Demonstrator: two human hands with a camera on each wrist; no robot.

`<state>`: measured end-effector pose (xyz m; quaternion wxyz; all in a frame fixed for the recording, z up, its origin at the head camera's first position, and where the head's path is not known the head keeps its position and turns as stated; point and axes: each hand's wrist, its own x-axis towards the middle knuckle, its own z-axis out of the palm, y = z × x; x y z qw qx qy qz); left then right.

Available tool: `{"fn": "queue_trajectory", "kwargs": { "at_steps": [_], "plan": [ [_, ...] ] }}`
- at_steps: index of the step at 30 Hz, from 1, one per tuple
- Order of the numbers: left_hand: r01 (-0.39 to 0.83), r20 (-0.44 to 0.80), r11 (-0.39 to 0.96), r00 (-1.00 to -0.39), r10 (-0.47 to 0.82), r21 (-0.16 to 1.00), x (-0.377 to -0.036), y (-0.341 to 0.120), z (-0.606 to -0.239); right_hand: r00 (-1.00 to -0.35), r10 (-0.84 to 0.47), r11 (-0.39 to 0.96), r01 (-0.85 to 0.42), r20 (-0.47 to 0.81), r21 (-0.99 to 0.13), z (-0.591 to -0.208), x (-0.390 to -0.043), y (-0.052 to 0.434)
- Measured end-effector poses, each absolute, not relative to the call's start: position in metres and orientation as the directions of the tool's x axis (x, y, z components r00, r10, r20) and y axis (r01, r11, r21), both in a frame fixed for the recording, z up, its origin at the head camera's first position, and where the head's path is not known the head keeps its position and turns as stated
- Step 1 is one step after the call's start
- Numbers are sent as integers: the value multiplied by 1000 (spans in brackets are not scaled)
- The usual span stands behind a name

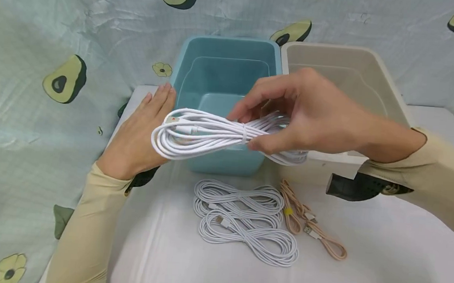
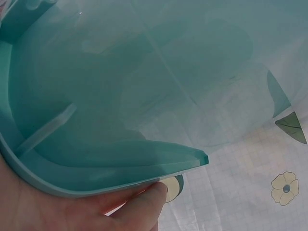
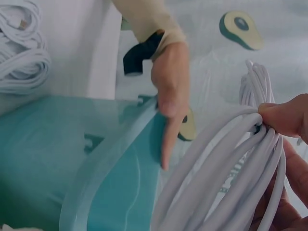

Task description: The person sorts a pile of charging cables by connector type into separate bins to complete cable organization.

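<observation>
Right hand [image 1: 305, 116] pinches white cable bundle [image 1: 211, 133] near its tie, holding it above front rim of teal bin [image 1: 224, 74]. Left hand [image 1: 141, 130], fingers straight, rests flat against bin's left wall, steadying it.

Risks, as judgement:
- Grip at one end only; free loops sag, could catch rim and drape outside.
- Thin tie could slip, coil springs loose.
- Bin light; sideways push could shift it against beige bin [image 1: 348, 71].
- Trailing loops could snag white cables [image 1: 244, 223] or pink cable [image 1: 308, 223] on table.
</observation>
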<state>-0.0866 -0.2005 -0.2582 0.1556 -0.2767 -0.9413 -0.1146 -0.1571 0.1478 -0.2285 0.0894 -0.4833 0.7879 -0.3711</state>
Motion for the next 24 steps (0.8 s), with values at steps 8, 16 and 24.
{"fn": "queue_trajectory", "kwargs": {
  "at_steps": [8,16,24],
  "plan": [
    [454,246,839,-886,392,299,-90,-197,-254,-715,-676,415,-571,180,-708,-148,-113,113],
    [423,214,858,-903,373,291,-85,-194,-251,-759,-611,422,-554,226,-718,-140,-130,111],
    [367,116,889,-930,349,274,-79,-196,-246,-816,-552,530,-503,173,-682,-140,-145,102]
  ]
}}
